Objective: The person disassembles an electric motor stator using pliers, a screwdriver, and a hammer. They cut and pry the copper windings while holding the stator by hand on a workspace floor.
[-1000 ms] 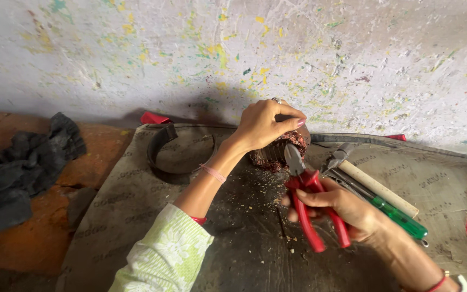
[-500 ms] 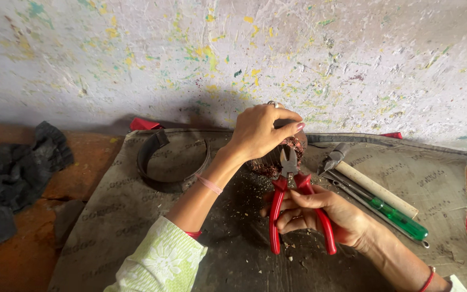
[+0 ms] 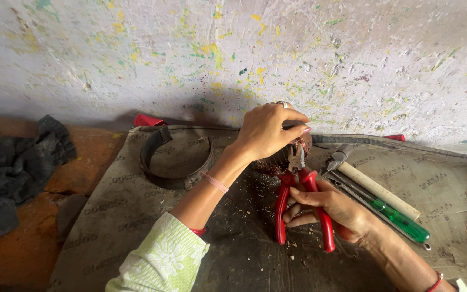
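Grey woven mat [image 3: 136, 216] under my work, black rubber ring [image 3: 160, 162] lying left, green-handled screwdriver [image 3: 401, 219] and pale wooden-handled tool [image 3: 377, 189] lying right, my left hand [image 3: 268, 132] closed over dark copper-wound coil [image 3: 293, 154], my right hand [image 3: 333, 208] gripping red-handled pliers [image 3: 301, 203] biting the coil.

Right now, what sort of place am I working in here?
Probably an informal floor-level repair workspace. A worn grey mat lies over a reddish floor against a paint-flecked wall. Hand tools lie beside it, a green-handled screwdriver and a wooden-handled hammer, and the right hand holds red-handled pliers.
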